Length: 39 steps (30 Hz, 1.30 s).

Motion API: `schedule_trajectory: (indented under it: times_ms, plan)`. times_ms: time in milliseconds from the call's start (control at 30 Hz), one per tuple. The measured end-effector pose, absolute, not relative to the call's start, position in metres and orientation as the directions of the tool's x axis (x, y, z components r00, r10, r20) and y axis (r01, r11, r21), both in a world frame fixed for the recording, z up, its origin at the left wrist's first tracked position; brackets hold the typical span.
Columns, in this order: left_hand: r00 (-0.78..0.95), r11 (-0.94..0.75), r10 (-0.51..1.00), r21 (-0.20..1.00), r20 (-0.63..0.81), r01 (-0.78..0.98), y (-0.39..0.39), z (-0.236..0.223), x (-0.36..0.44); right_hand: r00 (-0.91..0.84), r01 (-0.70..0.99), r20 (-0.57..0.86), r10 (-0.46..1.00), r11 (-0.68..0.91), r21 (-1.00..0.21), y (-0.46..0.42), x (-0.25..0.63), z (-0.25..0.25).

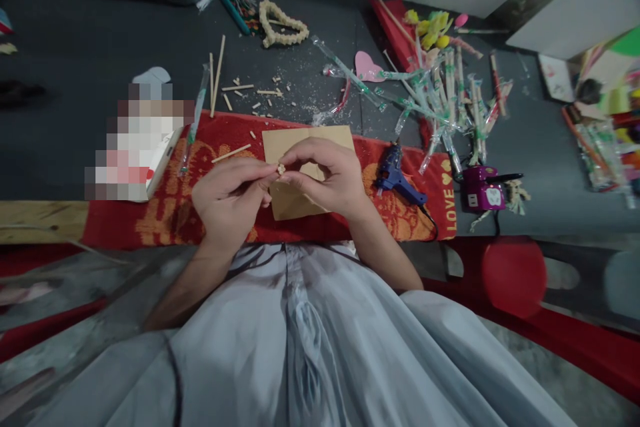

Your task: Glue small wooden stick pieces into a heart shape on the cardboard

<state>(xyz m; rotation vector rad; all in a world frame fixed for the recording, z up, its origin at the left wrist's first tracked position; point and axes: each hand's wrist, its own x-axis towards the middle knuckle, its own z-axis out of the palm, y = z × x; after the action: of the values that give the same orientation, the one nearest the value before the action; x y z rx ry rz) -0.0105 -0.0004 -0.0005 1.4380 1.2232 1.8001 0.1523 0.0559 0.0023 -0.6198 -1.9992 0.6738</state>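
Observation:
Between the fingertips of both hands is a small pale cluster of short stick pieces [281,169], shaped a little like a flower. My left hand [227,193] pinches it from the left. From the right, the thumb and forefinger of my right hand [330,173] close on it. Beneath the hands lies a sheet of brown cardboard [305,207], resting on a red towel [235,123] with orange patterns. A blue glue gun [397,177] lies on the towel to the right of my right hand. Thin wooden sticks [231,153] are beyond my left hand.
Cut stick bits [270,92] and crumbs are scattered past the cardboard. A heart-shaped stick frame [270,40] lies farther back. Plastic-wrapped sticks [445,90] pile up at right, near a purple box [483,188] with a cord. A phone [163,163], partly blurred out, is at left.

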Motion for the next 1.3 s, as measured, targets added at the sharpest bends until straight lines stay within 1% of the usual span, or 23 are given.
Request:
schedule_trajectory:
  times_ms: [67, 167, 233, 300, 367, 433, 500, 567, 733, 867, 933, 1033, 1133, 1200, 1300]
  plan:
    - [-0.287, -0.485, 0.813, 0.862, 0.506, 0.146, -0.001, -0.003, -0.011, -0.456, 0.155, 0.609, 0.649, 0.731, -0.664, 0.056, 0.151, 0.002]
    - [-0.301, -0.437, 0.843, 0.894, 0.445, 0.099, -0.002, -0.006, -0.011, -0.447, 0.131, 0.621, 0.644, 0.734, -0.666, 0.057, 0.151, 0.002]
    - [-0.327, -0.353, 0.883, 0.936, 0.337, 0.01, -0.003, -0.007, -0.01, -0.445, 0.118, 0.623, 0.643, 0.732, -0.671, 0.057, 0.151, 0.003]
    - [-0.322, -0.232, 0.929, 0.966, 0.184, -0.118, -0.002, -0.006, -0.009, -0.453, 0.119, 0.622, 0.639, 0.735, -0.668, 0.057, 0.152, 0.003]
    - [-0.27, -0.089, 0.963, 0.965, 0.02, -0.246, 0.0, -0.003, -0.008, -0.468, 0.126, 0.618, 0.632, 0.739, -0.662, 0.058, 0.153, 0.002]
    - [-0.188, 0.063, 0.973, 0.936, -0.136, -0.347, 0.002, 0.003, -0.008, -0.478, 0.13, 0.612, 0.63, 0.74, -0.66, 0.058, 0.154, 0.001]
    - [-0.104, 0.183, 0.965, 0.902, -0.24, -0.39, 0.004, 0.009, -0.009, -0.483, 0.138, 0.606, 0.632, 0.739, -0.66, 0.057, 0.154, 0.0]
    - [-0.043, 0.25, 0.956, 0.884, -0.29, -0.394, 0.005, 0.014, -0.01, -0.488, 0.14, 0.602, 0.632, 0.738, -0.661, 0.057, 0.154, 0.0]
    - [0.046, 0.296, 0.95, 0.843, -0.309, -0.449, 0.005, 0.012, -0.012, -0.494, 0.142, 0.608, 0.621, 0.748, -0.648, 0.056, 0.155, -0.001]
    - [0.04, 0.279, 0.954, 0.826, -0.298, -0.491, 0.004, 0.008, -0.012, -0.485, 0.229, 0.59, 0.646, 0.744, -0.627, 0.055, 0.156, 0.0]
    - [0.026, 0.271, 0.954, 0.823, -0.299, -0.499, 0.003, 0.009, -0.011, -0.488, 0.26, 0.6, 0.634, 0.762, -0.594, 0.055, 0.156, -0.001]
    - [0.0, 0.269, 0.95, 0.819, -0.313, -0.506, 0.002, 0.011, -0.008, -0.459, 0.278, 0.677, 0.575, 0.817, -0.506, 0.056, 0.155, -0.005]
    - [-0.042, 0.243, 0.951, 0.822, -0.307, -0.515, 0.001, 0.009, -0.005, -0.403, 0.251, 0.763, 0.505, 0.863, -0.439, 0.058, 0.153, -0.013]
    - [-0.087, 0.207, 0.952, 0.829, -0.292, -0.519, 0.001, 0.006, -0.002, -0.397, 0.241, 0.764, 0.508, 0.861, -0.447, 0.058, 0.152, -0.017]
    - [-0.145, 0.153, 0.953, 0.838, -0.265, -0.524, 0.0, 0.002, 0.001, -0.42, 0.261, 0.712, 0.562, 0.827, -0.498, 0.059, 0.151, -0.02]
